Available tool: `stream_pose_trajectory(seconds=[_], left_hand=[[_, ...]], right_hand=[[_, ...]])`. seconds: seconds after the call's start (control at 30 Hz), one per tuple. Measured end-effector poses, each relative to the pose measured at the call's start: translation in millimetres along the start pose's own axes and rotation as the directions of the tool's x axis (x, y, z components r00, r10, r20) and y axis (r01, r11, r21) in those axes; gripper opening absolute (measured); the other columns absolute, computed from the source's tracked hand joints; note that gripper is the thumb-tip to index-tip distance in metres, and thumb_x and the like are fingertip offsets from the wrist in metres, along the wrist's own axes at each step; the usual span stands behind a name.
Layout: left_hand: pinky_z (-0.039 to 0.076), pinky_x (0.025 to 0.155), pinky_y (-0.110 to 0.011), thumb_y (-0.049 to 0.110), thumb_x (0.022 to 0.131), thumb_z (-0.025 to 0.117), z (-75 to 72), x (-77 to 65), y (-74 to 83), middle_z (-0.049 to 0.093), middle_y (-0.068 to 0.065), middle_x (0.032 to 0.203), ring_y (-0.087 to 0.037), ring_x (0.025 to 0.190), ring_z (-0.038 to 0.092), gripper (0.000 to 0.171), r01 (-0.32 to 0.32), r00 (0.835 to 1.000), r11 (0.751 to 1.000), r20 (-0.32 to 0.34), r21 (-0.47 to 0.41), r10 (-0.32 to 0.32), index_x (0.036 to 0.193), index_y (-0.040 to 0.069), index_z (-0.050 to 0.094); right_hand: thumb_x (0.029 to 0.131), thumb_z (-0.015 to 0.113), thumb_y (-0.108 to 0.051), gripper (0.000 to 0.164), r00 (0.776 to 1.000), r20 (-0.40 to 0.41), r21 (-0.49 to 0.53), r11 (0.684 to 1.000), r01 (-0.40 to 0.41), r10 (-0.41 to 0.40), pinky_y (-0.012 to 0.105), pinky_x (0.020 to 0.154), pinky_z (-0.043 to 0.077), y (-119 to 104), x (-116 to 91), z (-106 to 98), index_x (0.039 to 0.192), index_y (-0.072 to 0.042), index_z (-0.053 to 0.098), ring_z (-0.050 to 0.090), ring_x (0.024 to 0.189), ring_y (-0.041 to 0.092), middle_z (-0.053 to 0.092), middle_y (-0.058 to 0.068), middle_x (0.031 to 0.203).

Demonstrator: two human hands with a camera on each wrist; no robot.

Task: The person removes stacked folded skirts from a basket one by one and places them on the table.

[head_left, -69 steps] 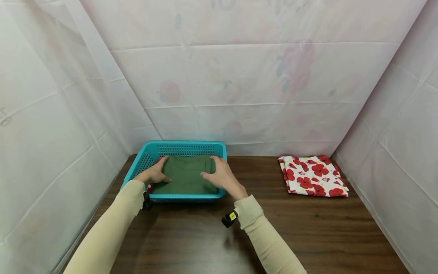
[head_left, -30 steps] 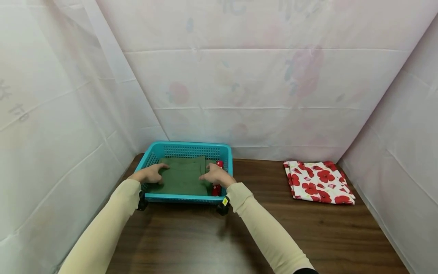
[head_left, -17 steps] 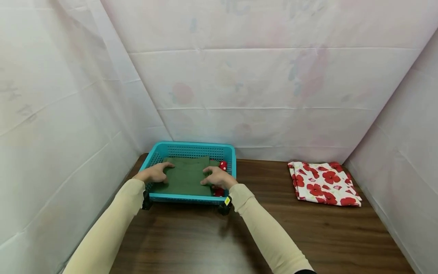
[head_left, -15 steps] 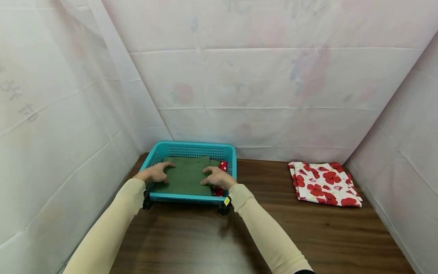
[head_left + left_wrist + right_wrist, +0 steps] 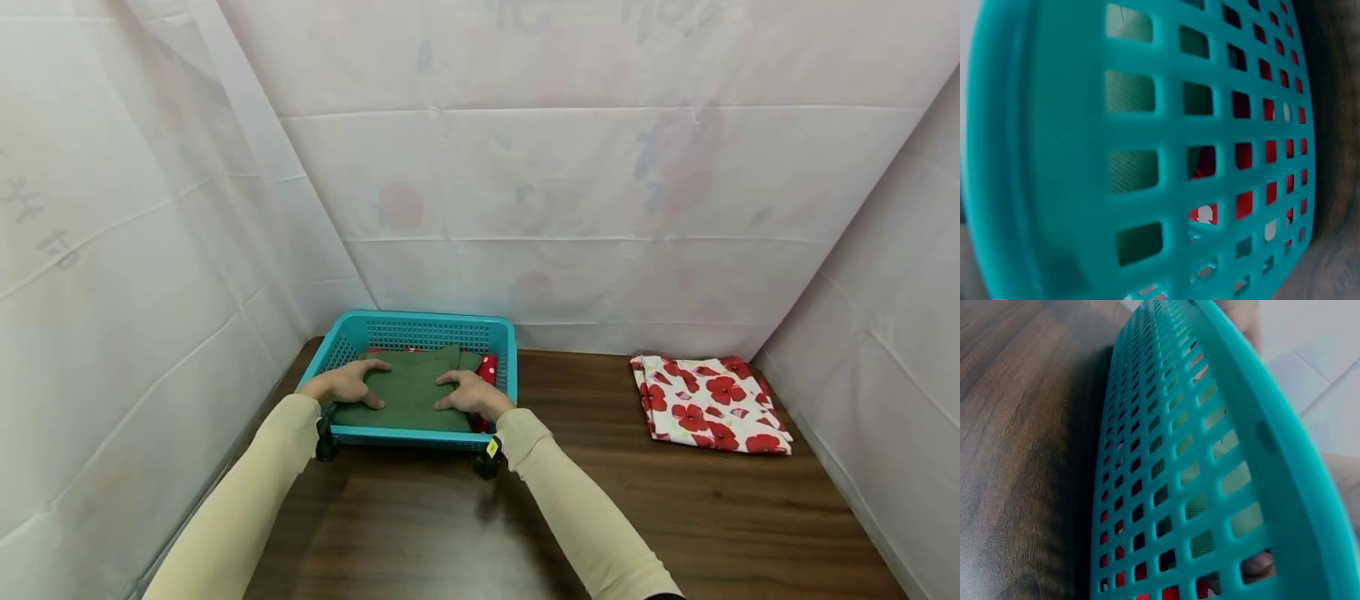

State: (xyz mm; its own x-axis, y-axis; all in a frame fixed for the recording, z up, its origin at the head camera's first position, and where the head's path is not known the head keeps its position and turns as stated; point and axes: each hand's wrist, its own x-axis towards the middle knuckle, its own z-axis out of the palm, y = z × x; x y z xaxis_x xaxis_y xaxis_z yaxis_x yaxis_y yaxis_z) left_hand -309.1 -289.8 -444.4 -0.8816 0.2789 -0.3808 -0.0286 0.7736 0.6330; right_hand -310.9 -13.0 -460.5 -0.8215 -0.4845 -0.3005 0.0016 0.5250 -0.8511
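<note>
A folded dark green cloth (image 5: pixel 408 396) lies in the turquoise plastic basket (image 5: pixel 420 433), on top of a red cloth with white dots (image 5: pixel 487 368). My left hand (image 5: pixel 347 383) rests at the green cloth's left side, thumb and fingers spread apart. Over its right part lies my right hand (image 5: pixel 472 393), its fingers and thumb also spread on the cloth. Both wrist views are mostly filled by the basket wall (image 5: pixel 1172 131), with green and red fabric showing through the holes. In the right wrist view, parts of fingers (image 5: pixel 1259 565) appear behind the wall.
A folded white cloth with red flowers (image 5: pixel 708 404) lies on the dark wooden table (image 5: pixel 600 475) at the right. Pale printed sheets (image 5: pixel 562 192) hang behind and on both sides of the table. The basket stands close to the back sheet.
Both hands moved with the green cloth into place in the basket. Since half a second ago its back edge has shifted toward me, baring red cloth behind it, and the hands have drawn slightly closer together.
</note>
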Motion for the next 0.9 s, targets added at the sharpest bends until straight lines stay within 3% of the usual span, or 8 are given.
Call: stream_pose_trajectory(seconds=[0.13, 0.37, 0.47, 0.53, 0.6, 0.67, 0.8, 0.9], left_hand=[[0.040, 0.111, -0.065, 0.015, 0.091, 0.078, -0.2, -1.2, 0.2, 0.016, -0.035, 0.164, -0.057, 0.146, 0.026, 0.082, -0.010, 1.000, 1.000, -0.020, -0.006, 0.010, 0.159, 0.003, 0.034], [0.048, 0.102, -0.058, 0.018, 0.095, 0.075, 3.3, -1.5, -2.7, 0.025, -0.035, 0.161, -0.053, 0.141, 0.037, 0.070, -0.006, 0.997, 0.999, -0.078, 0.047, 0.009, 0.155, 0.001, 0.041], [0.049, 0.099, -0.058, 0.019, 0.096, 0.075, 4.1, 1.3, -3.3, 0.031, -0.037, 0.158, -0.053, 0.137, 0.041, 0.065, -0.009, 0.994, 0.997, -0.110, 0.078, 0.017, 0.150, -0.001, 0.047], [0.049, 0.100, -0.058, 0.020, 0.096, 0.074, 4.4, 2.5, -3.5, 0.033, -0.036, 0.157, -0.052, 0.137, 0.042, 0.061, -0.004, 0.992, 0.996, -0.125, 0.086, 0.015, 0.148, -0.001, 0.050], [0.048, 0.100, -0.059, 0.020, 0.097, 0.074, 4.3, 2.7, -4.6, 0.033, -0.037, 0.156, -0.053, 0.137, 0.041, 0.059, -0.003, 0.991, 0.996, -0.132, 0.092, 0.015, 0.147, -0.002, 0.052], [0.048, 0.101, -0.060, 0.021, 0.097, 0.072, 3.8, 2.0, -5.8, 0.032, -0.037, 0.157, -0.054, 0.137, 0.040, 0.058, -0.004, 0.992, 0.997, -0.126, 0.082, 0.014, 0.147, -0.001, 0.052], [0.044, 0.105, -0.061, 0.023, 0.097, 0.072, 2.1, -0.4, -8.8, 0.021, -0.035, 0.163, -0.055, 0.143, 0.032, 0.058, 0.014, 0.999, 1.000, -0.038, 0.013, -0.014, 0.149, 0.006, 0.051], [0.044, 0.106, -0.059, 0.021, 0.093, 0.076, 0.7, -2.4, -10.4, 0.017, -0.032, 0.165, -0.054, 0.146, 0.027, 0.059, 0.039, 0.999, 0.999, 0.022, -0.037, -0.038, 0.148, 0.011, 0.055]], right_hand=[[0.099, 0.069, -0.013, 0.046, 0.999, -0.043, 0.010, 1.000, 0.016, -0.015, 0.037, 0.078, 0.043, 0, 0, 0, 0.144, -0.009, 0.060, 0.049, 0.108, 0.026, 0.034, 0.017, 0.164], [0.103, 0.061, -0.008, 0.039, 0.998, -0.047, -0.005, 0.999, 0.050, -0.050, 0.034, 0.075, 0.043, 2, -1, 2, 0.142, -0.008, 0.061, 0.046, 0.090, 0.021, 0.039, 0.017, 0.161], [0.105, 0.058, -0.012, 0.037, 0.995, -0.072, -0.048, 0.997, 0.066, -0.069, 0.035, 0.079, 0.045, 3, -1, 3, 0.142, -0.010, 0.062, 0.053, 0.099, 0.021, 0.043, 0.016, 0.159], [0.107, 0.055, -0.016, 0.036, 0.993, -0.088, -0.070, 0.995, 0.069, -0.075, 0.038, 0.086, 0.048, 4, -1, 4, 0.142, -0.011, 0.062, 0.056, 0.118, 0.024, 0.044, 0.015, 0.159], [0.108, 0.055, -0.020, 0.037, 0.993, -0.093, -0.075, 0.995, 0.071, -0.078, 0.043, 0.097, 0.050, 5, 0, 4, 0.143, -0.011, 0.061, 0.050, 0.137, 0.028, 0.044, 0.015, 0.160], [0.107, 0.058, -0.024, 0.041, 0.994, -0.078, -0.060, 0.996, 0.066, -0.070, 0.049, 0.106, 0.048, 4, 0, 5, 0.146, -0.012, 0.059, 0.045, 0.144, 0.032, 0.041, 0.015, 0.161], [0.099, 0.071, -0.023, 0.051, 0.999, -0.028, -0.028, 0.999, 0.044, -0.044, 0.053, 0.112, 0.045, 4, 0, 4, 0.147, -0.015, 0.058, 0.039, 0.147, 0.034, 0.036, 0.015, 0.164], [0.095, 0.074, -0.016, 0.050, 0.999, -0.004, -0.016, 0.999, 0.033, -0.033, 0.047, 0.104, 0.050, 3, 0, 4, 0.144, -0.015, 0.061, 0.043, 0.141, 0.031, 0.034, 0.015, 0.165]])
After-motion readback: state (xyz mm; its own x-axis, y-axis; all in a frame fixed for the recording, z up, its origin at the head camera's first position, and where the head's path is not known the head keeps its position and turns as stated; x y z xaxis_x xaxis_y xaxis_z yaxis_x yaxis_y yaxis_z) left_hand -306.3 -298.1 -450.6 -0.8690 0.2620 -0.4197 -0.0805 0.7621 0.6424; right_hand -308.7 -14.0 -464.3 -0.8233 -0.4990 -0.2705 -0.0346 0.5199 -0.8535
